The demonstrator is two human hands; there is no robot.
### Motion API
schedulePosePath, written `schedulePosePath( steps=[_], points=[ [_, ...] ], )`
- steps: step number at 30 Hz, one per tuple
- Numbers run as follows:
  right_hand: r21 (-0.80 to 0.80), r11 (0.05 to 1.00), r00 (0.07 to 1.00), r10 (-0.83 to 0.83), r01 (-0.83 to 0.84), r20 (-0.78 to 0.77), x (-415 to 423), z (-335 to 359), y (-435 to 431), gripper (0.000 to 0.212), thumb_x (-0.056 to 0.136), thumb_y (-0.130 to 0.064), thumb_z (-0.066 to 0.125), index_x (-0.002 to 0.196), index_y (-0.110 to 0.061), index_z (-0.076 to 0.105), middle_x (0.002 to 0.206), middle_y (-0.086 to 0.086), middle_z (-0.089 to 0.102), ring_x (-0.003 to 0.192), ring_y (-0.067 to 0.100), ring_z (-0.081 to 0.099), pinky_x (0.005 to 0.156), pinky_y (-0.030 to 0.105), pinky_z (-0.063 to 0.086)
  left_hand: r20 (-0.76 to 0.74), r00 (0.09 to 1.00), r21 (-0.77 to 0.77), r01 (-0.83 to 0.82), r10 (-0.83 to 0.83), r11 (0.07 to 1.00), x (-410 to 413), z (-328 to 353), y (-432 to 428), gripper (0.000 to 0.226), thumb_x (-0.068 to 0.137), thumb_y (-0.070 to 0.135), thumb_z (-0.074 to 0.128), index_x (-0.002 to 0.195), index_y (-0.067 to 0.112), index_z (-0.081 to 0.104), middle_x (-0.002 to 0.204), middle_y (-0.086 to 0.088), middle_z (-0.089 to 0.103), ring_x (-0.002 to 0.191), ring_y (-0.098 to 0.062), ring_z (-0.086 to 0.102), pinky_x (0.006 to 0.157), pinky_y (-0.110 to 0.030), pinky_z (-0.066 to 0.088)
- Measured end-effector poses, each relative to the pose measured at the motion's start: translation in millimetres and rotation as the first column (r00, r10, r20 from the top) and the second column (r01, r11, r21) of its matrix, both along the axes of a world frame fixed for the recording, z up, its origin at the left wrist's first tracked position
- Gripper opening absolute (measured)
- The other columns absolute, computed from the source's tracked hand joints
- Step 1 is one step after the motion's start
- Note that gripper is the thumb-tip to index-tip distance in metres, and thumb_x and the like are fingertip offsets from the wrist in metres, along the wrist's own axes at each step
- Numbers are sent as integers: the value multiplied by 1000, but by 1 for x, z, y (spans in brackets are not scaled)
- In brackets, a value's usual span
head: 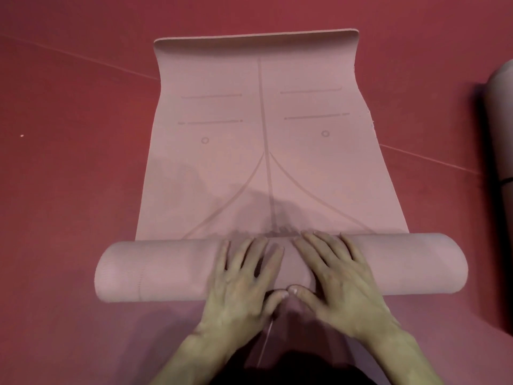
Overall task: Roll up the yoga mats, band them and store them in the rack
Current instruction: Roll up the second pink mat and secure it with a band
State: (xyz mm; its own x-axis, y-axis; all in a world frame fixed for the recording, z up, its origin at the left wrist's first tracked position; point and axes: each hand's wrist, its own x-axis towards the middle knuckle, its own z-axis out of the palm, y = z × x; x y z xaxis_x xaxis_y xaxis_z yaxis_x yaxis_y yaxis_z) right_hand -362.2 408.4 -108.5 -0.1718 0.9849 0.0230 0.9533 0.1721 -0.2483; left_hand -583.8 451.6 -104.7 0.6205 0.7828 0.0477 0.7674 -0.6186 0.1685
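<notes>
A pink yoga mat (261,151) with printed alignment lines lies on the red floor, its near part wound into a thick roll (155,269) that runs left to right. My left hand (244,284) and my right hand (336,276) rest side by side on the middle of the roll, fingers spread and straight over its top, thumbs touching at its near side. The mat's far end (255,37) curls up slightly.
A second rolled mat (499,134) with a thin dark band around it lies at the right edge. Red floor (69,134) with faint seam lines surrounds the mat. No rack is in view.
</notes>
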Motion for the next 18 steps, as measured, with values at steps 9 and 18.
schedulePosePath(
  steps=[9, 18],
  points=[
    [20, 977, 978, -210, 210, -1, -1, 10, 15, 85, 87, -78, 54, 149, -20, 55, 154, 1, 52, 147, 28, 44, 122, 54, 26, -37, 989, -21, -143, 142, 990, 18, -7, 14, 63, 99, 53, 39, 148, 17, 55, 146, -12, 57, 138, -37, 50, 114, -62, 35],
    [155, 909, 922, -380, 387, -74, -13, -10, 19, 66, 94, -66, 51, 134, -17, 68, 139, 5, 64, 141, 31, 49, 122, 59, 25, 67, 977, -15, -203, 203, 979, 15, -11, 29, 61, 106, 54, 30, 149, 18, 54, 153, -10, 52, 146, -33, 43, 121, -60, 28]
  ],
)
